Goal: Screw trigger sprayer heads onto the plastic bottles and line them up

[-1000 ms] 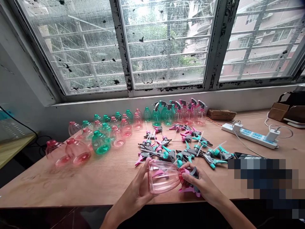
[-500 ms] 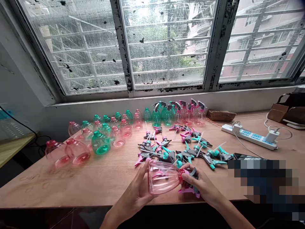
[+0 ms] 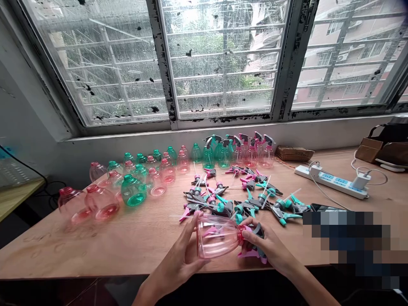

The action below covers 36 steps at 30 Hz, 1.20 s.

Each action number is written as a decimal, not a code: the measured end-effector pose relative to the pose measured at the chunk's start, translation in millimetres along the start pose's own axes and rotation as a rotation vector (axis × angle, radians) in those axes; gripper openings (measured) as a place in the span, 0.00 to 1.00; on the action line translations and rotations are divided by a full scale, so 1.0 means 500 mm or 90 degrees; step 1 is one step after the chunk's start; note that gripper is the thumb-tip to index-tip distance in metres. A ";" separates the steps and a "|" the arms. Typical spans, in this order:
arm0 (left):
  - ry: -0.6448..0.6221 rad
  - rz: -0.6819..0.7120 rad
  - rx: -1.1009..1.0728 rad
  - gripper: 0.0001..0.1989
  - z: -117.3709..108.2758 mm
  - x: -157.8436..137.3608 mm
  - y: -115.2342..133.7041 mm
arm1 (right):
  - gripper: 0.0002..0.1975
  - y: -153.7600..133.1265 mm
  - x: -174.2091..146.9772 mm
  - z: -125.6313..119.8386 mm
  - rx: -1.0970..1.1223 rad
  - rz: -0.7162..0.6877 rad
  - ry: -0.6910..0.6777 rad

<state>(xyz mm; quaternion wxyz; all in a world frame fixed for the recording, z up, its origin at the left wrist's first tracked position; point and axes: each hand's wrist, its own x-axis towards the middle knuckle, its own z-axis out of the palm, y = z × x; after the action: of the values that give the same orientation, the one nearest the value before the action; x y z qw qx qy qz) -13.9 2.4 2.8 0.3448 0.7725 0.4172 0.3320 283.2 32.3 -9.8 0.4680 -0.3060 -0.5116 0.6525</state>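
Near the front edge of the counter (image 3: 95,250), a pink bottle (image 3: 216,236) lies on its side, held up in both hands. Its bottom points left and its red neck points right. The left hand (image 3: 181,259) cups the bottom, with its fingers (image 3: 193,225) spread over the round end. The right hand (image 3: 267,246) is at the neck, where its fingers pinch a pink and grey spray top (image 3: 255,244) that sits on the bottle's neck. The pink trigger pokes out below the hand.

Just behind the bottle lies a pile of loose spray tops (image 3: 242,195), pink ones and teal ones, with thin white tubes sticking out. Further back, by the wall, stands a row of bottles with tops on (image 3: 242,153). To the left stand many open bottles (image 3: 137,178), some pink and some green. Two big pink ones are nearest the left edge.

On the right lies a white power strip (image 3: 331,182) with a charger plugged in and white cords. A flat brown packet (image 3: 295,153) rests by the wall. A blurred patch hides part of the right side. Behind it all is a big window (image 3: 223,59) with bars.
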 end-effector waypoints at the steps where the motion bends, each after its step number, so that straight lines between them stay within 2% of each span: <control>1: -0.005 0.000 -0.008 0.44 0.001 0.000 -0.002 | 0.17 0.001 0.001 -0.001 -0.005 0.000 0.000; 3: -0.005 -0.003 -0.013 0.42 0.001 -0.002 -0.006 | 0.16 0.002 0.001 -0.003 -0.019 -0.001 0.004; 9: -0.005 -0.032 -0.035 0.56 -0.001 -0.002 -0.002 | 0.18 0.001 0.000 -0.005 -0.051 -0.005 0.018; 18: 0.002 0.005 0.002 0.42 0.002 -0.003 -0.008 | 0.20 0.000 0.003 -0.004 -0.025 0.009 0.014; 22: 0.011 -0.017 0.027 0.55 -0.001 -0.003 -0.008 | 0.19 -0.001 0.001 -0.003 -0.044 0.007 0.018; 24: 0.013 -0.026 0.026 0.57 -0.004 0.000 -0.001 | 0.19 -0.002 0.001 -0.002 -0.045 0.009 0.020; 32: 0.015 0.011 0.002 0.39 0.002 0.002 0.001 | 0.20 -0.003 0.001 0.003 -0.024 0.010 0.017; 34: 0.022 0.006 0.006 0.42 0.003 0.001 -0.002 | 0.19 -0.005 0.000 0.004 -0.029 0.007 0.012; 36: 0.021 0.001 0.006 0.51 0.003 0.002 -0.001 | 0.18 -0.008 0.000 0.004 -0.039 0.004 0.011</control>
<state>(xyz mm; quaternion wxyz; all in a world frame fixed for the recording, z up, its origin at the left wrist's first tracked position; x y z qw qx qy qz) -12.6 3.1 1.9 0.3341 0.7691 0.4234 0.3429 282.7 31.6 -5.6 0.4609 -0.3275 -0.5260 0.6354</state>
